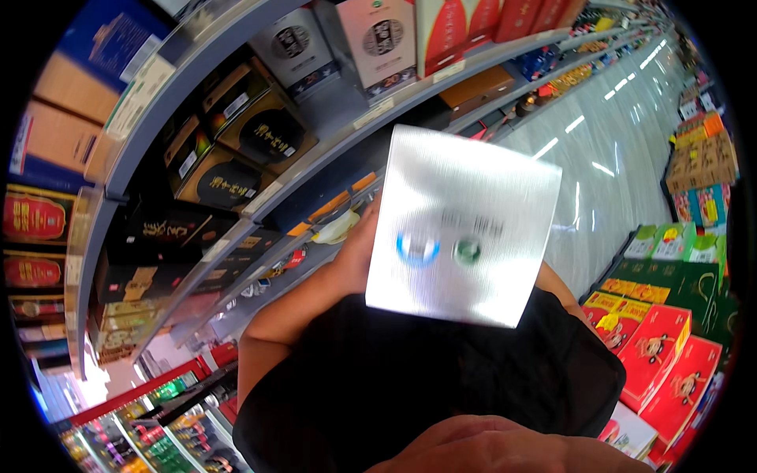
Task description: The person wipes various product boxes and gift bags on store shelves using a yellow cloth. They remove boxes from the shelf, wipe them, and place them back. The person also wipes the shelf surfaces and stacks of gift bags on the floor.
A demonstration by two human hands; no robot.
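In front of my chest is a silver box (461, 183) with a brushed, shiny face turned up to me. Blurred writing, a blue ring-shaped mark and a round green mark show on that face. Against its left side lies my left hand (361, 248), which holds the box; its fingertips are hidden. My right forearm (557, 278) reaches in behind the box's right edge, and the box hides my right hand. Left of the box runs a grey store shelf (331, 142). Grey and pale boxed goods (381, 47) stand on an upper level.
Black and gold boxes (272, 133) fill a nearby shelf section. Below them are black cartons (171, 230). To my right, red gift boxes (656, 355) and green boxes (668, 284) are stacked along the aisle. A shiny tiled floor (597, 154) stretches away between both sides.
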